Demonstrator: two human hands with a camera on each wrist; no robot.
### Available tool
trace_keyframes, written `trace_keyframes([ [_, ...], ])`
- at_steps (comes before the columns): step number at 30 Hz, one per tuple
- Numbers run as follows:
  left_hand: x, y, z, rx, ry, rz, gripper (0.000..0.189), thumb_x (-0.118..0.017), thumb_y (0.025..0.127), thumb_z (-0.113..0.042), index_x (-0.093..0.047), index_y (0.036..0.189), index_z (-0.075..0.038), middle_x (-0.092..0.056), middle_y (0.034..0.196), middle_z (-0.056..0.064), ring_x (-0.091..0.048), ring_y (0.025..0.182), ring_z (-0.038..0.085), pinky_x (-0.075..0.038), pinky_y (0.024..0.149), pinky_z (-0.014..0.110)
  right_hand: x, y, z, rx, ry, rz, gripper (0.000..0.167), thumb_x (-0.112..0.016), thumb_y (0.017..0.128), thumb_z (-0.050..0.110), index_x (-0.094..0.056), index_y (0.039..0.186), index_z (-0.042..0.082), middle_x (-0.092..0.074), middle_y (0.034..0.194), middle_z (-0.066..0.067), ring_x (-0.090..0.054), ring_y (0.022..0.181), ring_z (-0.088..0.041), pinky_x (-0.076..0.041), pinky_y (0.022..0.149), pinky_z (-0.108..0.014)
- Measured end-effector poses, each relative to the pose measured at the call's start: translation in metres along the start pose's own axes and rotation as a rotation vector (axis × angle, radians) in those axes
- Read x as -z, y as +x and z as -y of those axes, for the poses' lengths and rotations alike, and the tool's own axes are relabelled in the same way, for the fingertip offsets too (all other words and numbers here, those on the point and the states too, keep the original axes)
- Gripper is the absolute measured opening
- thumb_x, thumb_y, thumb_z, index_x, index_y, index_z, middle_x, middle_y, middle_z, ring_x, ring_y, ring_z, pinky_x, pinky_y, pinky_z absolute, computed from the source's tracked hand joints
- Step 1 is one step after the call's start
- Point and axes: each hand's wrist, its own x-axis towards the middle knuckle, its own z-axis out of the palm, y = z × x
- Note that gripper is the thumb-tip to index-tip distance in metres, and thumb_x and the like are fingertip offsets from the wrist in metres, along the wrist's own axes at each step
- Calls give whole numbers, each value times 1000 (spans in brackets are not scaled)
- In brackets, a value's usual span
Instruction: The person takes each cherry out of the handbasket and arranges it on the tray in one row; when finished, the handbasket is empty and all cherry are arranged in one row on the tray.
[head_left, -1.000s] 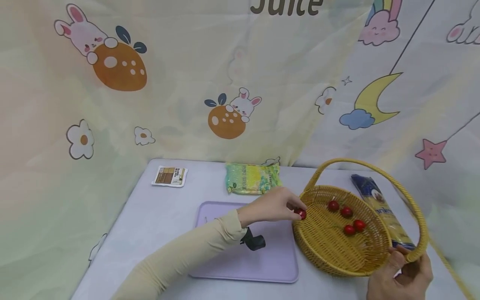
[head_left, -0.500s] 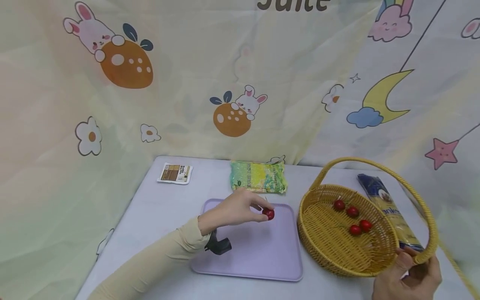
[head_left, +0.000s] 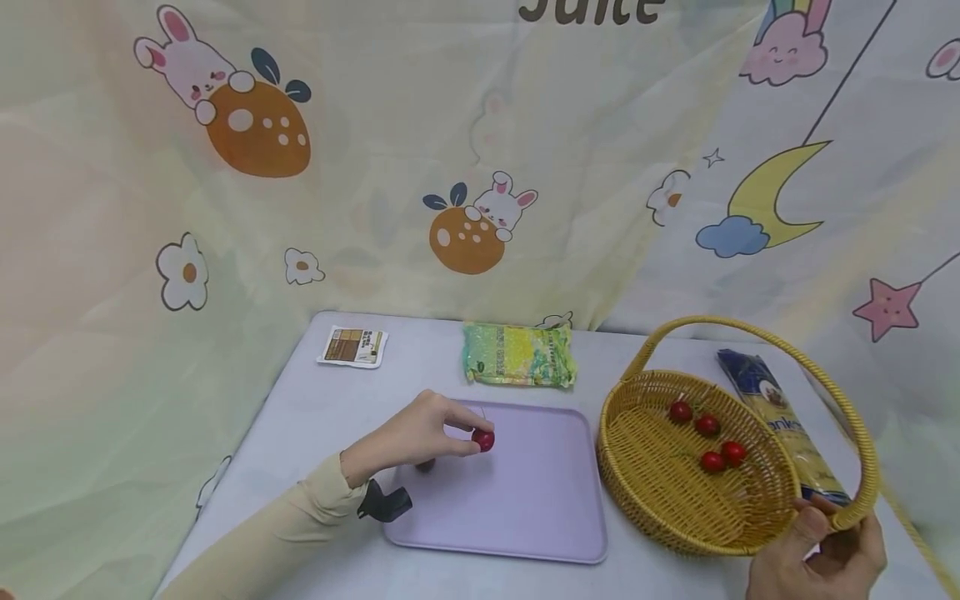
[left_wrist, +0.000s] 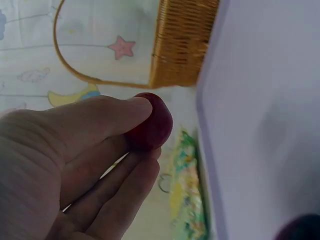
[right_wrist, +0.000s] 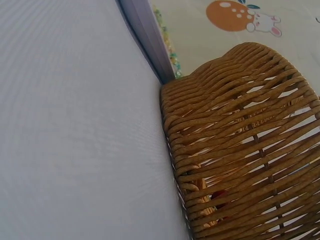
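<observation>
My left hand (head_left: 420, 429) pinches a red cherry (head_left: 483, 440) between thumb and fingertips, above the lilac tray (head_left: 540, 500). In the left wrist view the cherry (left_wrist: 155, 122) shows dark red at the thumb tip. A dark round thing (head_left: 425, 465), partly hidden by that hand, lies on the tray's left part. My right hand (head_left: 817, 554) grips the yellow wicker basket (head_left: 652, 500) where its tall handle meets the near right rim. Several red cherries (head_left: 707, 425) lie inside the basket. From the right wrist only the woven basket wall (right_wrist: 240, 150) shows; the hand is out of that view.
Behind the tray lies a green and yellow packet (head_left: 517, 354). A small brown and white packet (head_left: 354, 347) is at the back left. A long blue and gold bag (head_left: 780, 417) lies behind the basket on the right. A printed cloth (head_left: 360, 167) hangs behind the table.
My left hand has carried the cherry leftward from the basket's left rim to over the tray. My right hand keeps its grip on the basket. The view has shifted slightly.
</observation>
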Motion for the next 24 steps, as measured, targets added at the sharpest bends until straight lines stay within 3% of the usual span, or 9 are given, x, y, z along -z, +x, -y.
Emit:
trace_keyframes([
  [3,-1,-5,10,24,8,11,27,-82,89,-15,-82,116,-16,-81,107,-6,-76,104,12,-62,86,37,0,0,0,-12,-5,-4,44,-51,109,34,-47,152,27,-56,114,22,-57,100,5,-45,91,-19],
  [8,-4,-11,22,38,34,26,26,-82,89,-13,-82,115,-13,-81,108,-2,-77,103,14,-59,76,22,0,0,1,-26,-17,2,44,-50,109,36,-47,152,28,-56,114,22,-57,100,6,-45,92,-19],
  [14,-8,-12,32,51,21,36,26,-83,88,-11,-83,114,-11,-81,108,2,-77,100,16,-58,63,20,1,-1,-1,15,-14,4,44,-50,109,32,-46,153,26,-55,114,24,-57,100,6,-45,92,-18],
  [18,-12,-12,37,33,45,49,25,-83,87,-10,-83,113,-10,-81,108,3,-78,101,18,-59,71,18,1,0,-2,27,-12,3,44,-49,110,32,-46,153,24,-55,114,24,-57,100,6,-45,91,-18],
  [24,-17,-13,40,65,73,109,26,-83,86,-8,-82,112,-9,-81,107,3,-77,98,12,-58,84,18,0,0,-3,19,-1,1,44,-50,110,30,-47,152,22,-55,114,24,-57,100,6,-45,92,-18],
])
